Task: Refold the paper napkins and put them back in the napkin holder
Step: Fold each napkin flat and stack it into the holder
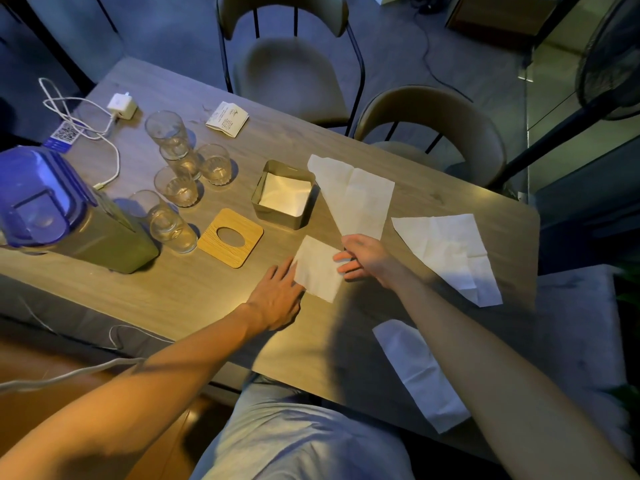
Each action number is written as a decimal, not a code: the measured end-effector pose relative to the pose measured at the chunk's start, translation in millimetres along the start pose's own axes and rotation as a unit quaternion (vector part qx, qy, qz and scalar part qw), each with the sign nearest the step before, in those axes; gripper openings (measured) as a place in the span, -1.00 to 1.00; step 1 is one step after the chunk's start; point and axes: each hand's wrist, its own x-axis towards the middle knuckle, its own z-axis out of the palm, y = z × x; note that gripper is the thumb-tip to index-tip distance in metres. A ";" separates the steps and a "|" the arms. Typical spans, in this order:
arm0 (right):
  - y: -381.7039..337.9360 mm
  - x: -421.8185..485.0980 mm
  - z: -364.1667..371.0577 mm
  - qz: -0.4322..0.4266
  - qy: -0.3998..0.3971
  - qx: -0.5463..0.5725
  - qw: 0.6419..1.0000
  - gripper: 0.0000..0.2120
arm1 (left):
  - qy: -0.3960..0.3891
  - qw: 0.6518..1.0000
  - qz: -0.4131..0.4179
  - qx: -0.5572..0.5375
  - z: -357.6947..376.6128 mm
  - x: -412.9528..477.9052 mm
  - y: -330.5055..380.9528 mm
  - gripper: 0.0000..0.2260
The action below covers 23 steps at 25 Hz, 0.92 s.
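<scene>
Both hands flatten a folded napkin on the surface. The left hand rests straight fingers on its left edge. The right hand, also open and gripping nothing, touches its right edge. The holder stands just beyond, uncovered, with a white stack inside. Its lid lies to the left.

Three napkins are not yet folded: a far sheet beside the holder, a right sheet and a near sheet. The thin paper may spring open or skew if lifted by one corner, and then catch the holder's rim. The far sheet ends right at the right hand, and a wrist could drag it. Glasses and a jug stand well to the left. Nothing lies between napkin and holder.
</scene>
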 end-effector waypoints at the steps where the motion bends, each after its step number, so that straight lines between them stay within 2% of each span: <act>1: 2.3 1.5 0.5 -0.003 0.010 -0.025 1.000 -0.71 | -0.002 1.000 -0.021 -0.006 -1.0 -3.3 -6.3 -0.50; 4: 10.7 4.0 1.8 -0.010 0.025 -0.142 0.989 -0.72 | 0.028 0.994 -0.068 -0.082 -5.7 -6.6 -20.0 -0.45; 7: 14.7 1.8 6.5 -0.032 0.023 -0.225 0.973 -0.67 | 0.084 0.957 -0.143 -0.239 -14.7 -4.8 -23.8 -0.38; 8: 15.6 0.4 9.1 -0.044 0.026 -0.239 0.970 -0.66 | 0.112 0.949 -0.156 -0.250 -16.2 -4.1 -23.2 -0.36; 10: 18.3 -1.2 15.7 -0.070 0.013 -0.278 0.958 -0.63 | 0.157 0.964 -0.135 -0.165 -16.1 -2.8 -20.1 -0.33; 12: 21.5 -1.2 21.5 -0.088 -0.013 -0.330 0.940 -0.59 | 0.166 0.980 -0.079 -0.075 -18.0 1.1 -13.5 -0.38; 15: 24.7 -2.0 23.8 -0.102 -0.027 -0.368 0.924 -0.58 | 0.087 0.995 -0.036 -0.023 -17.7 9.6 -2.1 -0.45; 19: 26.7 -8.7 18.3 -0.120 -0.007 -0.407 0.906 -0.60 | -0.038 0.998 -0.025 0.040 -2.4 11.5 7.2 -0.42; 23: 34.0 -11.1 12.1 -0.150 0.039 -0.464 0.872 -0.73 | -0.029 0.999 -0.008 0.032 12.2 3.5 8.3 -0.44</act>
